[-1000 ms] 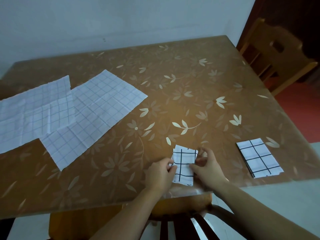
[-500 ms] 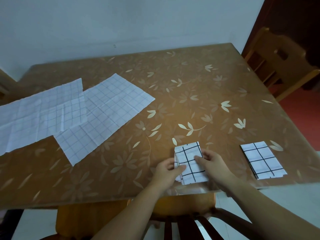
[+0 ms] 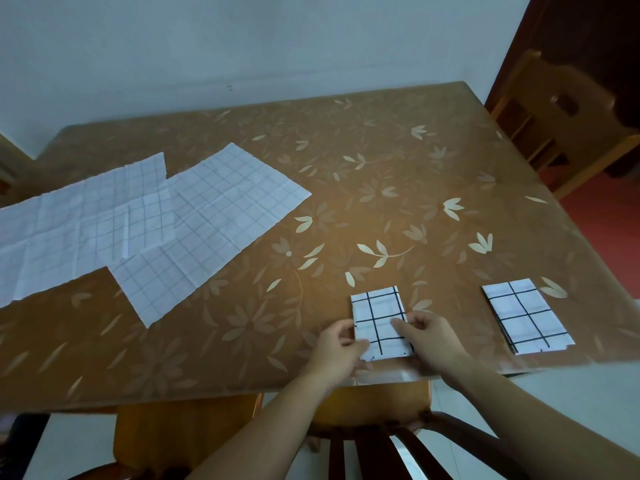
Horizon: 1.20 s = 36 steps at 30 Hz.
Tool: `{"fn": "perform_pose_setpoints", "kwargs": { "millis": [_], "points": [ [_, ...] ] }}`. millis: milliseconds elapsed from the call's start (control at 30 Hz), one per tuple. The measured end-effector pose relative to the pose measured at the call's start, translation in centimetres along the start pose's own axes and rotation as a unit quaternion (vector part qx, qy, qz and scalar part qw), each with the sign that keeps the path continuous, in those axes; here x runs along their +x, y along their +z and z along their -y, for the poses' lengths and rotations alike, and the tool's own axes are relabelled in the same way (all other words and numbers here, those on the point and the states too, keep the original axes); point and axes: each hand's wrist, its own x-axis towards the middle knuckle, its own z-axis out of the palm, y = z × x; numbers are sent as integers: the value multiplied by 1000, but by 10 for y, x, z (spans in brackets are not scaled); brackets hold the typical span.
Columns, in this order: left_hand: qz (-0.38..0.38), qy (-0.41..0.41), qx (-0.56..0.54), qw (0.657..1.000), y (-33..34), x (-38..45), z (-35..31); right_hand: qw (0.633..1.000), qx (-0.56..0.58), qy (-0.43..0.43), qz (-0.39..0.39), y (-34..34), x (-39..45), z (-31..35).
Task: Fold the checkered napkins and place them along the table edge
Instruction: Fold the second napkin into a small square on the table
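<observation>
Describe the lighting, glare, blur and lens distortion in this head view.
Head view: dim, even light, no hard shadows; a soft warm sheen on the table centre; wide-angle bending curves the near table edge; slight softness on the left hand and right hand; the folded napkin grid stays crisp, the unfolded napkins look washed out.

We note four checkered napkins on the table [image 3: 398, 174]. The middle folded napkin [image 3: 379, 313] is a small white rectangle with bold black grid lines; it lies flat near the near edge, its long side running away from us, with fingers on its two lower sides. The right folded napkin [image 3: 528, 315] has the same pattern and fold, lies flat near the same edge, well apart and untouched. The centre open napkin [image 3: 221, 220] is spread flat, creased, with a faint grid. The left open napkin [image 3: 79, 223] is likewise spread, its right corner overlapping the other.
</observation>
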Motion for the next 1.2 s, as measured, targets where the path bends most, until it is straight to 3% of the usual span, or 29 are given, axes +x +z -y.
{"fn": "perform_pose_setpoints", "kwargs": {
  "millis": [167, 267, 467, 633, 800, 1000, 1100, 1200],
  "points": [
    [-33, 13, 65, 997, 1, 5, 8, 993, -114, -15, -7, -9, 0, -17],
    [-31, 50, 166, 984, 2, 1, 10, 990, -139, -33, -10, -9, -4, -19],
    [-71, 82, 357, 928, -17, -5, 6, 972, -225, -66, 14, -6, -1, -12],
    [-139, 163, 451, 866, -66, -21, -10, 907, -373, -194, -38, 6, -2, 15],
    [-198, 182, 491, 829, -142, -45, -15, 852, -416, -317, -15, 51, -16, 48],
    [-235, 163, 447, 848, -233, -111, 14, 804, -489, -336, 33, 114, -59, 90],
    [-254, 193, 436, 842, -284, -159, 33, 796, -499, -343, 18, 157, -95, 117],
    [-260, 209, 432, 838, -341, -208, 49, 809, -477, -343, 1, 221, -139, 137]
  ]
}}
